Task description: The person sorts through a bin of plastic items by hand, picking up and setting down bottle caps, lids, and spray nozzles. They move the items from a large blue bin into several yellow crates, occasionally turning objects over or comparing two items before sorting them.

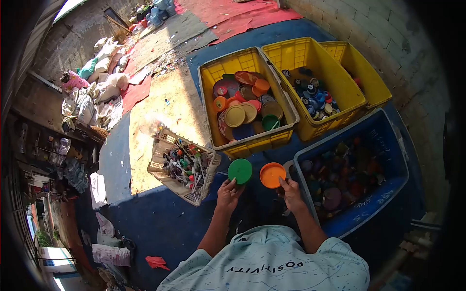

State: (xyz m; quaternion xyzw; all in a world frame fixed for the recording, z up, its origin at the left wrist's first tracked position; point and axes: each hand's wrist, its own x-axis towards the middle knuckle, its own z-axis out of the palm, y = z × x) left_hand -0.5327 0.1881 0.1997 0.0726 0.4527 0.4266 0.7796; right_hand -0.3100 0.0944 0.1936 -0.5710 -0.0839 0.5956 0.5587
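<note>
My left hand [229, 195] grips a round green lid [240, 171] by its lower edge, its flat face turned up. In my right hand [291, 194] is an orange lid [272, 175] with a raised rim, held at its lower right edge. The two lids are side by side and apart, in front of my chest. Just beyond them stands a yellow crate [269, 142] with large lids in several colours. A blue bin [357, 224] holding many caps and lids is close to my right hand. Left of my left hand, a cream basket [162, 167] contains small mixed plastic pieces.
Two more yellow crates, one with bottle caps [318, 99], stand at the back right by a block wall [374, 24]. Sacks [104, 63] are piled at the far left. Red cloth [157, 262] lies on the blue floor covering [160, 223].
</note>
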